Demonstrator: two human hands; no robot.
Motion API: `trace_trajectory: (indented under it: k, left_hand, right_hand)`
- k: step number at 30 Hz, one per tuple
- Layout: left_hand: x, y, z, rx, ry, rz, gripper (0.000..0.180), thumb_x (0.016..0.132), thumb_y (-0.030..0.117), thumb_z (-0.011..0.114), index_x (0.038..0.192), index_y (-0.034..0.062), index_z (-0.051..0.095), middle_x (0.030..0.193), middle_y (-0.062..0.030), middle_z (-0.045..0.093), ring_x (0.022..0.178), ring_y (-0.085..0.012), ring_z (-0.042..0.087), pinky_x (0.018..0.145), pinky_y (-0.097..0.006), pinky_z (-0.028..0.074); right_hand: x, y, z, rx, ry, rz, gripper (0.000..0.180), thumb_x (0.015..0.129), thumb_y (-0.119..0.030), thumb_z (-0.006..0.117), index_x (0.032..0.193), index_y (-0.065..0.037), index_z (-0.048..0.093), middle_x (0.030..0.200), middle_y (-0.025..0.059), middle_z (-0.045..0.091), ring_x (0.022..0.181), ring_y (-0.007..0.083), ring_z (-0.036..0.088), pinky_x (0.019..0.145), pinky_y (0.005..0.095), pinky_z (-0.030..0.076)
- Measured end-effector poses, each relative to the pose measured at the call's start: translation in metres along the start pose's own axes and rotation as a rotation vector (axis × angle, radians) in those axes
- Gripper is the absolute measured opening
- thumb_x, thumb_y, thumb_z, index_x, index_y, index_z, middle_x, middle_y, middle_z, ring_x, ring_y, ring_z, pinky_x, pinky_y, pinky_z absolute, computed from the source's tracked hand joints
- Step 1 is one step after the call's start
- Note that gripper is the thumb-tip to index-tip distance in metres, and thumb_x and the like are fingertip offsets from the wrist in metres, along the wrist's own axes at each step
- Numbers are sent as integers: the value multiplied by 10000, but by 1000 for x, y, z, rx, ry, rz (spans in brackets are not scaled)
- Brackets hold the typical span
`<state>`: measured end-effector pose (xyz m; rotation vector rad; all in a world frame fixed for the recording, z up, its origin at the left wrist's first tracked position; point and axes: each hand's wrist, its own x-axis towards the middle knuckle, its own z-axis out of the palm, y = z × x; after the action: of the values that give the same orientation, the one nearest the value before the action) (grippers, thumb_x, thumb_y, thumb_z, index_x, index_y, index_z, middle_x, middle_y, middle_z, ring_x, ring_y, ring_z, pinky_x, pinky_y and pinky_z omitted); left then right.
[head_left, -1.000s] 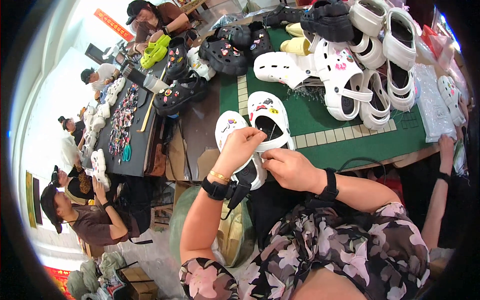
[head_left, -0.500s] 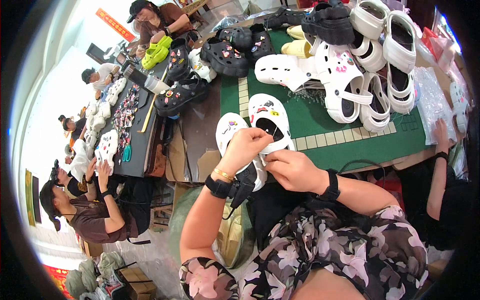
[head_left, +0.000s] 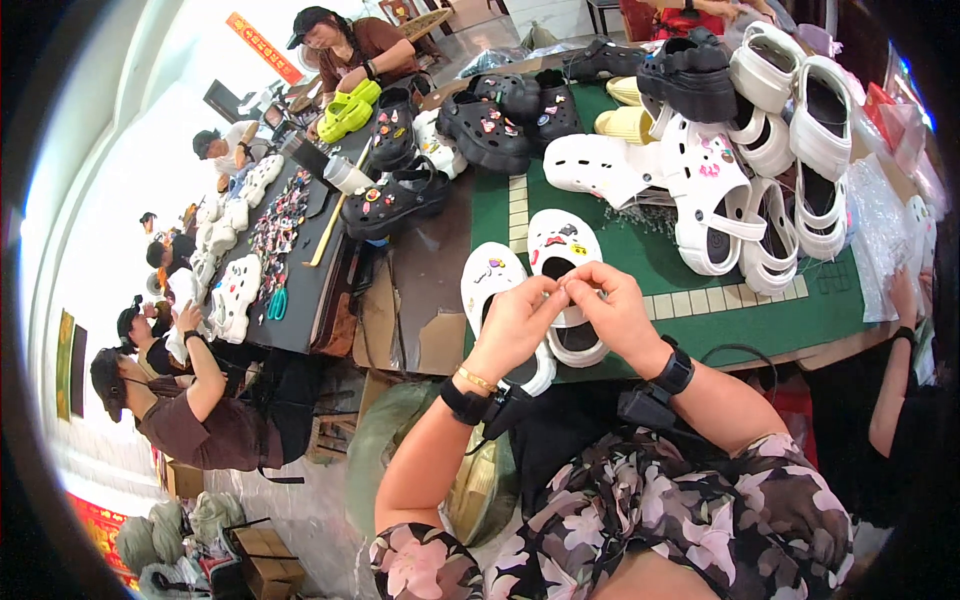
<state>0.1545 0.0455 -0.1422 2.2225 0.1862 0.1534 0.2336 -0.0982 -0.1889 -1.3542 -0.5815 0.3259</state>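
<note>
Two white clogs with colourful charms on their toes stand side by side at the table's near edge: the left clog (head_left: 487,268) and the right clog (head_left: 563,230). Just above the right clog's opening, my left hand (head_left: 518,322) and my right hand (head_left: 617,312) meet at the fingertips. Both have thumb and forefinger pinched together; whatever lies between them is too small or hidden to make out. My hands cover part of each clog's opening.
White clogs (head_left: 705,180) pile up at the right on the green mat (head_left: 700,325). Black clogs (head_left: 395,200) with charms stand farther back. A dark table (head_left: 330,240) at the left holds loose charms, scissors (head_left: 277,303) and more clogs. Several people work around; one arm (head_left: 890,385) reaches in at the right.
My right hand has risen from the right clog's side to meet my left hand's fingertips above the opening. My left fingers have come away from the clog. The whole view has shifted slightly.
</note>
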Motion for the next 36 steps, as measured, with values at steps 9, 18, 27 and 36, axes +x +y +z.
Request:
trace_trajectory:
  k: [9, 18, 27, 36]
  left_hand:
    - [-21, 3, -3, -65, 153, 141, 107, 955, 117, 557, 934, 14, 580, 755, -34, 578, 686, -78, 506, 620, -253, 425]
    - [-27, -5, -4, -275, 148, 52, 119, 965, 129, 568, 971, 15, 603, 701, 53, 511, 647, -23, 420, 559, -215, 355]
    - [-28, -8, -7, -434, 37, -83, 157, 984, 164, 555, 983, 17, 612, 737, 78, 505, 660, -7, 402, 570, -191, 336]
    - [-27, -9, -7, -563, -1, -98, 136, 990, 184, 541, 966, 64, 598, 679, 113, 409, 566, 23, 313, 488, -161, 223]
  right_hand:
    - [-6, -12, 2, -67, 4, -113, 106, 896, -74, 594, 933, 0, 660, 847, 71, 687, 774, 125, 638, 685, 266, 497]
    - [-8, -16, 4, -404, 18, -418, 86, 803, -73, 657, 885, -52, 668, 820, 103, 669, 779, 298, 619, 783, 378, 449]
    - [-6, -12, 6, -452, 7, -518, 65, 779, -67, 671, 841, -79, 657, 735, 67, 634, 740, 277, 610, 760, 380, 424]
    - [-7, -13, 6, -463, -5, -539, 61, 791, -68, 670, 846, -91, 660, 739, 53, 624, 750, 245, 608, 795, 373, 416]
